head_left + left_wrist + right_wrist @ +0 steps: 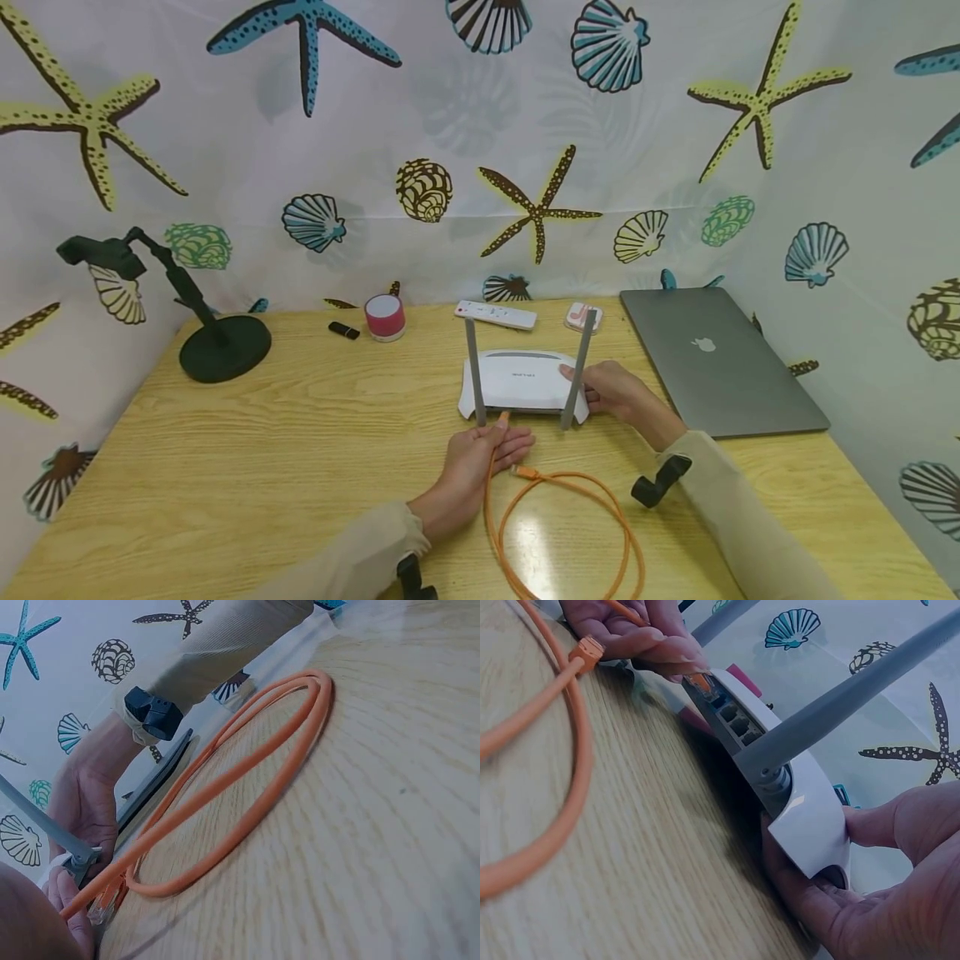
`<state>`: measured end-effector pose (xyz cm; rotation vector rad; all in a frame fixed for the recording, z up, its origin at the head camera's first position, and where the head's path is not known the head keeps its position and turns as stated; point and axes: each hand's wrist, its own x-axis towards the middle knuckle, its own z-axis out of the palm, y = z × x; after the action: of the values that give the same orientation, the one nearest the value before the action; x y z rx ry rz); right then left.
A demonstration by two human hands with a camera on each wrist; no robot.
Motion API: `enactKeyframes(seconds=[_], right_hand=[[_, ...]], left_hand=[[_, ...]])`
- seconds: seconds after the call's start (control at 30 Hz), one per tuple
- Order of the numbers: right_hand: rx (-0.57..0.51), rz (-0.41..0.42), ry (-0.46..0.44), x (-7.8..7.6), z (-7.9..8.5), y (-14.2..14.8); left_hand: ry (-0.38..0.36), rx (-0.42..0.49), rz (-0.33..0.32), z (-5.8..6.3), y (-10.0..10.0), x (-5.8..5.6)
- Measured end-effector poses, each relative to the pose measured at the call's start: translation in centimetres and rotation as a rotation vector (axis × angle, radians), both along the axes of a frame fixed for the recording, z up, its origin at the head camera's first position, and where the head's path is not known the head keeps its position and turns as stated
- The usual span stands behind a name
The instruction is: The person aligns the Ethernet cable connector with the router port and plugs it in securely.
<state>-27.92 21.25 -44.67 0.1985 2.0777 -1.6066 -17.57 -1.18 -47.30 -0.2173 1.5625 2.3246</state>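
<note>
Router [517,388], prob. light, rigid: R hand [617,390] fingers are gripping right end. Orange cable [206,796], prob. bendy: L hand [474,467] fingers are pinching plug end [504,416], best hold pt.

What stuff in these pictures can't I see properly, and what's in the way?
- Right wrist: whether the orange plug is fully in; the left hand partly covers it.
- Right wrist: the whole loop of the orange cable; the left edge cuts it off.
- Left wrist: most of the router; the left hand hides it.
- Head: button labels on the white remote; too small.
</note>
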Motion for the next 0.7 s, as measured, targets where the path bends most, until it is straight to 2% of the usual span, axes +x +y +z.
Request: enactKeyframes(seconds=[0.3, 0.7], right_hand=[[0.005, 0.0, -0.008, -0.1, -0.11, -0.02], [0.003, 0.004, -0.011, -0.4, -0.25, 0.18]], left_hand=[[0.022, 0.004, 0.056, 0.23, 0.61, 0.42], [0.021, -0.016, 0.078, 0.35, 0.93, 0.6]])
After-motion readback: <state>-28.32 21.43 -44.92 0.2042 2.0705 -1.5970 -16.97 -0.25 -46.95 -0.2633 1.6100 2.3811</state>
